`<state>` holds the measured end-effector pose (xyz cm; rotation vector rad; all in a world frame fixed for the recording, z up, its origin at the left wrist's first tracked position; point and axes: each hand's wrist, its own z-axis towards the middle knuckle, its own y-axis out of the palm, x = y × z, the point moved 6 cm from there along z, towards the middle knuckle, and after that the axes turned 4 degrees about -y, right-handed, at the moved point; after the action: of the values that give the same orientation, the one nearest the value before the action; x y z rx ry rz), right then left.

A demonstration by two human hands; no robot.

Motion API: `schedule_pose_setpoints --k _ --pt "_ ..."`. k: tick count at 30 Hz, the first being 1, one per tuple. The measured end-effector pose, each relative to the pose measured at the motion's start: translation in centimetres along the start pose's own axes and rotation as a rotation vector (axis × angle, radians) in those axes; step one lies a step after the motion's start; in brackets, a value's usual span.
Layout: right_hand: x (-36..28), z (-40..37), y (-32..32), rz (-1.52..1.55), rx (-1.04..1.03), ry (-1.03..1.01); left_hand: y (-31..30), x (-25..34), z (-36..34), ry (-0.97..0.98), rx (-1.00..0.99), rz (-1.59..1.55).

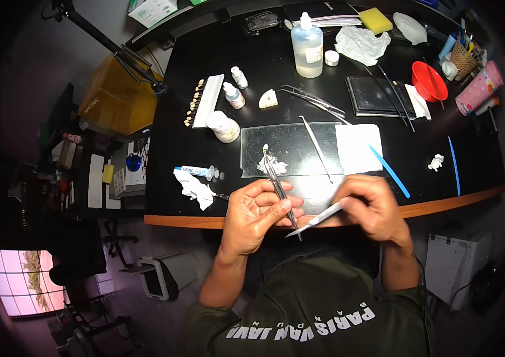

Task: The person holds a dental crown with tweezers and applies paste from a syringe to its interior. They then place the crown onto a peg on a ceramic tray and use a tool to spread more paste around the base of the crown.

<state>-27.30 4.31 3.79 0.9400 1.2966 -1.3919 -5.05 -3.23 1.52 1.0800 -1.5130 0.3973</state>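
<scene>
My left hand (259, 213) grips a slim metal instrument (279, 189) whose far tip points toward a white lump of paste (272, 165) on the glass slab (291, 149). In my right hand (371, 205) I hold a silver knife-like tool (318, 219), its pointed tip crossing the lower end of the metal instrument in front of my chest. Both hands hover over the near edge of the black table (264, 89).
On the table lie a thin spatula (316, 149), white pad (356, 147), blue stick (389, 171), syringe tube (196, 171), crumpled tissue (196, 189), small bottles (234, 95), large clear bottle (307, 47), tooth shade strip (203, 101), tweezers (312, 100), red funnel (429, 80).
</scene>
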Motion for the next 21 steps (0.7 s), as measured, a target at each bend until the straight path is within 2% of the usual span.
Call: schedule_pose_setpoints --k 3,4,6,9,12,18,21 --pt "0.4 -2.4 -3.2 0.083 0.275 0.108 -0.2 0.7 -1.0 -0.013 0.002 0.054" --pt "0.6 -3.1 -4.0 0.026 0.394 0.013 -0.3 0.6 -1.3 -0.027 -0.014 0.001" --pt "0.8 -4.6 -5.2 -0.046 0.589 0.035 -0.5 0.5 -1.8 -0.054 -0.046 -0.1" --pt "1.1 -6.4 -5.6 -0.433 0.787 0.051 -0.4 0.5 -2.6 -0.107 -0.054 -0.186" --pt "1.0 -6.4 -4.8 -0.636 0.844 -0.026 -0.3 0.7 -3.1 -0.135 -0.084 -0.256" --pt "1.1 -6.1 -4.0 -0.795 0.794 -0.012 -0.2 1.0 -3.7 -0.138 -0.143 -0.307" --pt "1.0 -5.9 -3.9 -0.85 0.787 -0.035 -0.1 1.6 -3.9 -0.105 -0.023 -0.116"
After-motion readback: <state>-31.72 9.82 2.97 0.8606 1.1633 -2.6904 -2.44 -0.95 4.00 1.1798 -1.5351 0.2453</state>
